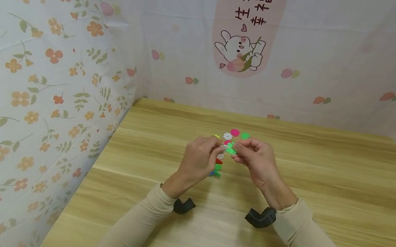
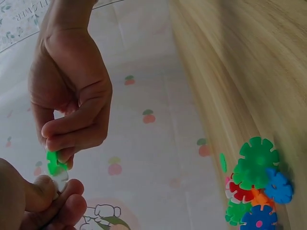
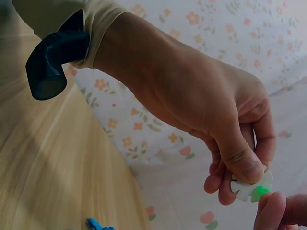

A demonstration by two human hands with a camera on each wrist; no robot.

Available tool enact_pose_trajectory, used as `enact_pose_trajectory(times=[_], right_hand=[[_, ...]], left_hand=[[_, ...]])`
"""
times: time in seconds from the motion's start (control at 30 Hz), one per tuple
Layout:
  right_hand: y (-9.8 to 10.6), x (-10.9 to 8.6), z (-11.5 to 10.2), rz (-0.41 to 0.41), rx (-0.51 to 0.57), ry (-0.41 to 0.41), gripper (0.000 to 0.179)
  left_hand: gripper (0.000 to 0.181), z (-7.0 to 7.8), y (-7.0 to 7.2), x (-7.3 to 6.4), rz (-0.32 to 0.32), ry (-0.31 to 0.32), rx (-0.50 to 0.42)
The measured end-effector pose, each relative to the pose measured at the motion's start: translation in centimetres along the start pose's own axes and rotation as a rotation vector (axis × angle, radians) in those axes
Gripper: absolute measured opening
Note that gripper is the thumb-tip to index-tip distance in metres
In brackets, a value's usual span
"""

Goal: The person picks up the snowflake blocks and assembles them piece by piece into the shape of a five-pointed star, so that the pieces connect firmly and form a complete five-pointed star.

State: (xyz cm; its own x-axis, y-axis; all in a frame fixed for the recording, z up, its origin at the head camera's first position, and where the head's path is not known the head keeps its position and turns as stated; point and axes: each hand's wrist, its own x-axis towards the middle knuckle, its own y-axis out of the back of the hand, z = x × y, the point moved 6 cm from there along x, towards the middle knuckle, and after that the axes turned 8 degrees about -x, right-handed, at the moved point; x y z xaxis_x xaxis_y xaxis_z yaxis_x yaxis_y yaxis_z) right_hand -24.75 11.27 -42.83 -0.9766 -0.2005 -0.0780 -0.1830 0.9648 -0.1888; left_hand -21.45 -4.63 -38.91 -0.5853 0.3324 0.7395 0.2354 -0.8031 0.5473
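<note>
Just above the table, my left hand [image 1: 196,158] pinches a white flower-shaped plastic disc [image 3: 243,190] between thumb and fingers. Across from it, my right hand [image 1: 260,163] pinches a notched green disc [image 1: 231,148]. The two discs meet edge to edge in the left wrist view, where the green disc [image 2: 55,165] is partly covered by right-hand fingers. Whether their slots are fully interlocked I cannot tell. Below and around the hands lie several loose discs, among them a large green disc [image 2: 259,163] and a dark blue disc [image 2: 259,220].
Behind the hands are a loose white disc [image 1: 228,136], a pink disc [image 1: 235,132] and another green disc [image 1: 245,136]. Red and blue pieces lie partly hidden by the left hand. The wooden table [image 1: 330,186] meets printed cloth walls [image 1: 177,62] at the back and left.
</note>
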Motion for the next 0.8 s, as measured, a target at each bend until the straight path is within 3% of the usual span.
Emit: enact_pose_trajectory(times=[0.3, 0.6, 0.8], right_hand=[[0.2, 0.5, -0.7, 0.010, -0.029, 0.002, 0.020], [0.3, 0.8, -2.0, -0.038, -0.239, 0.084, 0.027], [0.3, 1.4, -2.0, -0.090, -0.251, 0.083, 0.023]], left_hand=[[0.009, 0.1, 0.1, -0.1, 0.058, 0.022, -0.061], [0.008, -1.3, 0.3, -0.1, 0.107, 0.164, -0.234], [0.009, -1.8, 0.5, 0.3, 0.078, 0.217, -0.255]])
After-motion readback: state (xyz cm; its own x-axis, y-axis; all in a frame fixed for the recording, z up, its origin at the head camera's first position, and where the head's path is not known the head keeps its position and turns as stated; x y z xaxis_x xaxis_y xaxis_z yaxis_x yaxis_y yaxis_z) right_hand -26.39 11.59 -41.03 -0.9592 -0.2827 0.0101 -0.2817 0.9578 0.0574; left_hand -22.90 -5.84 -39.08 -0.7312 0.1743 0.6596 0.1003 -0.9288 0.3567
